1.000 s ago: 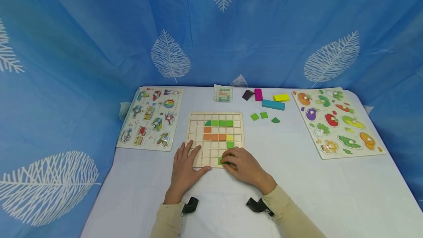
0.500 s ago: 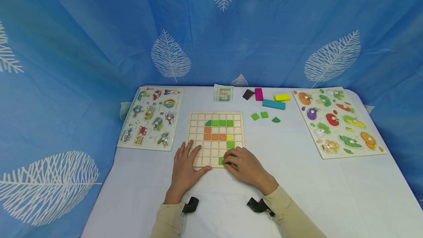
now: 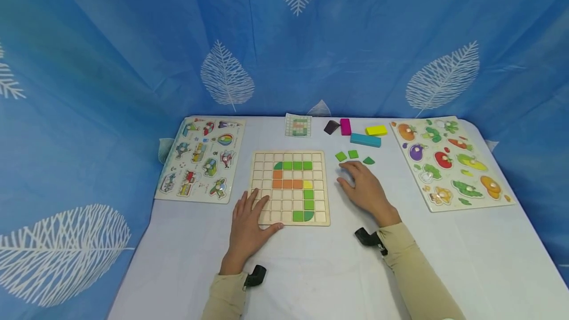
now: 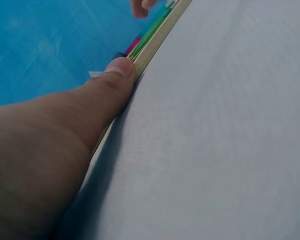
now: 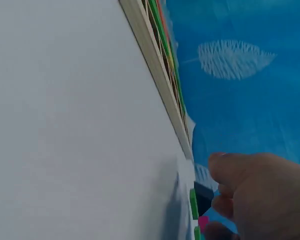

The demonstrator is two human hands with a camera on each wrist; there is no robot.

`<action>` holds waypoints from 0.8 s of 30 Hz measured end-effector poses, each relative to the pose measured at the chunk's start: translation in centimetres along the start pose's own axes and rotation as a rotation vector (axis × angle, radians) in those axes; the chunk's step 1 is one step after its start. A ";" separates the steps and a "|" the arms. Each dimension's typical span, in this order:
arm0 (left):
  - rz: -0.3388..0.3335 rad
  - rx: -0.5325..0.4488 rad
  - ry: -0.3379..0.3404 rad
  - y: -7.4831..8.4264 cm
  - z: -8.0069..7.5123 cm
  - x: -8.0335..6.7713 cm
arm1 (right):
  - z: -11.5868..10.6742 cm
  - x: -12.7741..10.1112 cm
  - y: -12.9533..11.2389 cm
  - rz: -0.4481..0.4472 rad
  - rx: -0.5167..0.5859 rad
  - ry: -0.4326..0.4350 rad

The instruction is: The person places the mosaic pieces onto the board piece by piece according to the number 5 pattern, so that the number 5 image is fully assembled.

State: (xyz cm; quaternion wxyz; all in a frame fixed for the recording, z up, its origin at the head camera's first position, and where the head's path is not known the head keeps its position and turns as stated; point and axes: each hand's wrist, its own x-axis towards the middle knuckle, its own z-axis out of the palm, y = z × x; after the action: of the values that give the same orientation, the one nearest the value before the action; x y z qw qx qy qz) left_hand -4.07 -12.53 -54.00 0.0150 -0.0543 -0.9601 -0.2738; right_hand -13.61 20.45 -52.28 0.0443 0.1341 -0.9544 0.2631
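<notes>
White table (image 3: 444, 260) | left hand (image 3: 247, 226) flat on grid board (image 3: 289, 187) | right hand (image 3: 362, 187) loose, near green tiles (image 3: 347, 155)

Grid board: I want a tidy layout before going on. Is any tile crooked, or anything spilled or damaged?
Nothing stands out. The tiles in the grid board sit square in their cells. The left hand rests on its near corner; the right hand is beside three loose green tiles.

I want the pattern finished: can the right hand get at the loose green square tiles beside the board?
Probably yes: the right hand lies just short of the green tiles, with only bare table between them.
</notes>
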 end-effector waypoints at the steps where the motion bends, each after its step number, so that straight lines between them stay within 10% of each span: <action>1: -0.004 0.000 -0.001 -0.1 0.0 0.0 | -0.1 0.6 0.4 0.027 -0.017 -0.021; 24: -0.017 0.007 -0.008 -0.2 0.0 0.0 | 2.2 0.1 1.2 0.111 0.010 0.103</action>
State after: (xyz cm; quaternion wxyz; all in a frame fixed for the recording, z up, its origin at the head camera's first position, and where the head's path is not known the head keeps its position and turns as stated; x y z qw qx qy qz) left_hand -4.11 -12.67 -54.09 0.0090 -0.0474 -0.9616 -0.2702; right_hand -14.06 20.27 -54.68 0.0781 0.0673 -0.9555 0.2765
